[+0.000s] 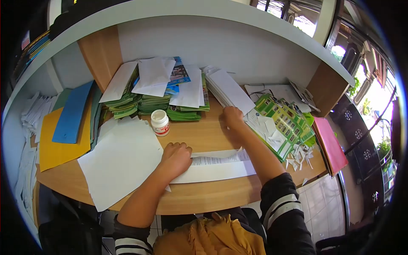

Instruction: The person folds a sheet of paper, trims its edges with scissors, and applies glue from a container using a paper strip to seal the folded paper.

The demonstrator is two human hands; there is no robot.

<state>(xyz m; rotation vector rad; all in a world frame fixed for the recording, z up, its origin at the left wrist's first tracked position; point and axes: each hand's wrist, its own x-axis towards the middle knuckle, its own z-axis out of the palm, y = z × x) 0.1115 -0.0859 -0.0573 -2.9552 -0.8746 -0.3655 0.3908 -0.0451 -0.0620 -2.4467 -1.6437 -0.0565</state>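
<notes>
A long folded strip of white paper (212, 172) lies across the desk in front of me, with printed lines showing along its inner fold. My left hand (177, 158) is closed at the strip's left end, knuckles up; its fingertips are hidden. Farther back, my right hand (233, 117) is at the near end of a stack of long white folded papers (229, 90). Its fingers are curled, and what they hold, if anything, does not show. Left of the strip are large white sheets (123, 157), partly under my left forearm. Behind my left hand stands an uncapped white jar (160, 123).
Green booklets (182, 114) topped with white papers stand at the back. A blue folder (73, 114) and a yellow folder (63, 148) lie left. Right are a green printed sheet (284, 119), paper scraps (301, 155) and a pink folder (330, 144) by the desk edge.
</notes>
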